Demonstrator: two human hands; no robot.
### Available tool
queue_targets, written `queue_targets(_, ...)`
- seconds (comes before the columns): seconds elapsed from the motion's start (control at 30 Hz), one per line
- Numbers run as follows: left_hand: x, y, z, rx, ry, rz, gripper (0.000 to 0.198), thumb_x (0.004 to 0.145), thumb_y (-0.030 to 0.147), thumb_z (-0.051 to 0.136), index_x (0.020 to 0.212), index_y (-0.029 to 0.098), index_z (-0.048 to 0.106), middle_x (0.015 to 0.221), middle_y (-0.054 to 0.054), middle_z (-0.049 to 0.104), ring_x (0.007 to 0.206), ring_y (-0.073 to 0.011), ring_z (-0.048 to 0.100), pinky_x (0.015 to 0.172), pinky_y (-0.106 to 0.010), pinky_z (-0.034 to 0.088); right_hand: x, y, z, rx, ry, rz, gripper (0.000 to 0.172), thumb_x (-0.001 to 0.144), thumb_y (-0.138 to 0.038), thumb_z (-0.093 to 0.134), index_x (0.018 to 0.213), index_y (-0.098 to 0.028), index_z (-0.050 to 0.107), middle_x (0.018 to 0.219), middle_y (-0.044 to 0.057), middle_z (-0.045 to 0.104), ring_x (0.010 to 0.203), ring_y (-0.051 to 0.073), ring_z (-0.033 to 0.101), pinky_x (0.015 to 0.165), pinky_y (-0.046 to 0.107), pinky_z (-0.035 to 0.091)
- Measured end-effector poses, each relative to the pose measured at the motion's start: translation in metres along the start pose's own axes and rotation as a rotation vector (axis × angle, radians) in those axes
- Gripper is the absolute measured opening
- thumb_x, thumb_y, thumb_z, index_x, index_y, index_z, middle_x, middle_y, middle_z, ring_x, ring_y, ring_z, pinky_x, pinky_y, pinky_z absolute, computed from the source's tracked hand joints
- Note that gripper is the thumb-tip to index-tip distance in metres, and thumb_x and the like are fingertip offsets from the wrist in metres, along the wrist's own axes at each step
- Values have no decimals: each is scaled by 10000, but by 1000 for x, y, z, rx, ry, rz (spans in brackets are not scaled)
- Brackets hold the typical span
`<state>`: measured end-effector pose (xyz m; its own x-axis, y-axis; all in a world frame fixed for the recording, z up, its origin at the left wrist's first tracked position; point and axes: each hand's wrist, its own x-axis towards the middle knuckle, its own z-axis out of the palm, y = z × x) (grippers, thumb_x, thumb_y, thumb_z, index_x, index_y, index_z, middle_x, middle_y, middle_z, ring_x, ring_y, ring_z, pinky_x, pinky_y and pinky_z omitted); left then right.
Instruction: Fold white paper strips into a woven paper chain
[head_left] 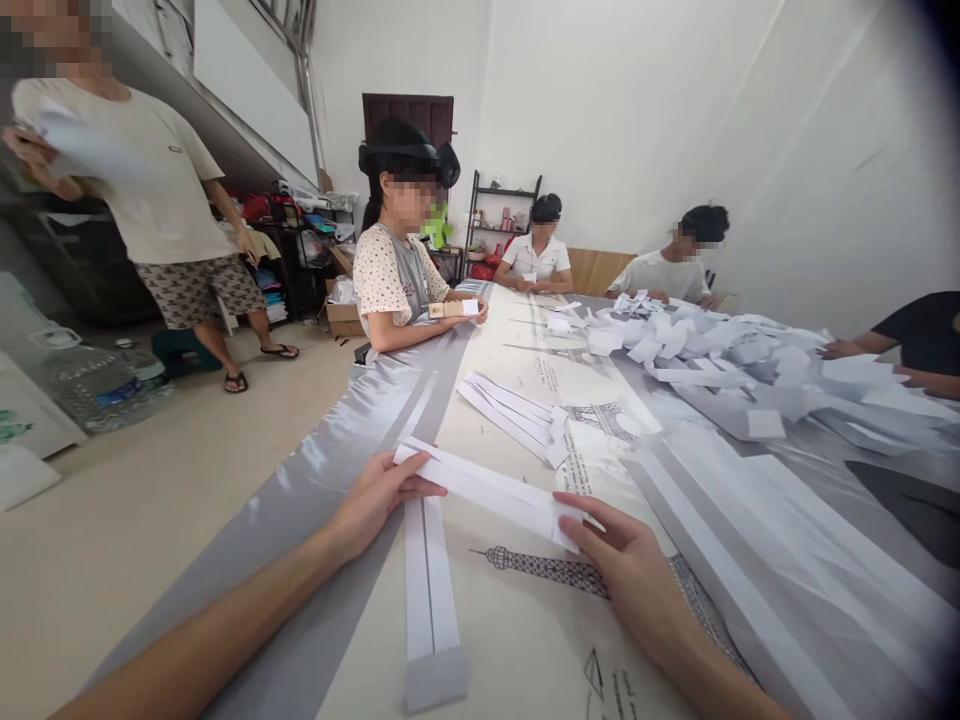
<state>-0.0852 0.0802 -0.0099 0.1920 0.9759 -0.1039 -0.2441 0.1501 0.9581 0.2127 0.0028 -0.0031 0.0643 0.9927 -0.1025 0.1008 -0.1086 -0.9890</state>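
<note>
Holding strip (487,488) level between my separated hands: left hand (379,495) pinching one end, right hand (630,548) pinching other.

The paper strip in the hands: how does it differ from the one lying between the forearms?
The held strip is gripped near both ends by the left hand and right hand; the lying strip rests on the tablecloth. The held strip runs across the picture, the lying strip down it. Both are long, white and narrow.
</note>
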Motion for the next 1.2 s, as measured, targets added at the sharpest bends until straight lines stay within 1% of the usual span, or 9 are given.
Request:
queue_targets(0.23, 2, 0, -6, 26, -81, 77, 293, 833, 403, 788, 850, 114, 742, 792, -63, 733, 621, -164, 692, 686, -266, 565, 5, 6, -4, -4, 82, -50, 535, 803, -480, 787, 1303, -321, 682, 1360, 53, 655, 1091, 300, 682, 744, 333, 598)
queue_targets(0.43, 1, 4, -6, -37, -98, 73, 266, 815, 366, 798, 783, 113, 725, 709, -53, 712, 559, -179, 684, 637, -286, 564, 8, 11, -5, 121, 14, 23, 452, 816, -468, 789, 1233, -309, 716, 1178, 38, 716, 1075, 281, 671, 793, 335, 586)
queue_targets(0.57, 1, 5, -8, 29, -159, 103, 309, 859, 407, 761, 788, 108, 731, 665, -53, 698, 548, -162, 663, 610, -266, 546, 8, 10, -5, 238, -16, 43, 530, 808, -447, 802, 1303, -309, 673, 1105, 31, 716, 1024, 267, 689, 823, 343, 593)
queue_targets(0.67, 0, 5, -9, 141, -215, 107, 310, 868, 419, 753, 818, 113, 746, 751, -71, 730, 559, -148, 655, 599, -254, 533, 9, 8, -5, 280, -40, 49, 577, 798, -437, 815, 1335, -316, 643, 1126, 38, 700, 1007, 270, 687, 822, 362, 595)
queue_targets(0.73, -1, 4, -9, 214, -241, 107, 319, 879, 434, 738, 845, 118, 756, 840, -89, 752, 561, -143, 655, 604, -257, 529, 9, 7, -5, 296, -97, 51, 461, 827, -454, 784, 1251, -293, 697, 1093, 53, 699, 977, 266, 678, 810, 362, 588)
queue_targets(0.83, -3, 5, -7, 266, -267, 112, 330, 896, 447, 715, 851, 123, 761, 853, -88, 757, 550, -138, 650, 610, -259, 520, 10, 8, -5, 262, -175, 45, 290, 869, -504, 724, 995, -249, 778, 980, 71, 695, 860, 239, 643, 709, 320, 557)
queue_targets(1.0, -6, 9, -4, 272, -234, 147, 350, 882, 459, 723, 777, 125, 744, 698, -52, 722, 493, -132, 616, 572, -256, 481, 3, 3, -2, 53, -166, 21, 440, 870, -581, 690, 657, -197, 661, 594, 13, 570, 536, 147, 467, 526, 281, 397)
queue_targets(1.1, -8, 13, -2, 314, -159, 201, 383, 880, 454, 721, 689, 122, 714, 596, -33, 684, 415, -96, 527, 544, -249, 440, -3, -4, 1, -93, -108, -40, 495, 869, -611, 664, 617, -189, 604, 546, 1, 559, 462, 120, 405, 495, 280, 325)
queue_targets(1.2, -9, 14, -2, 323, -132, 213, 389, 885, 449, 710, 691, 111, 724, 616, -54, 707, 367, -60, 428, 486, -243, 373, -7, -6, 3, -123, -72, -70, 494, 867, -623, 649, 627, -193, 600, 548, -1, 553, 442, 117, 377, 469, 280, 276)
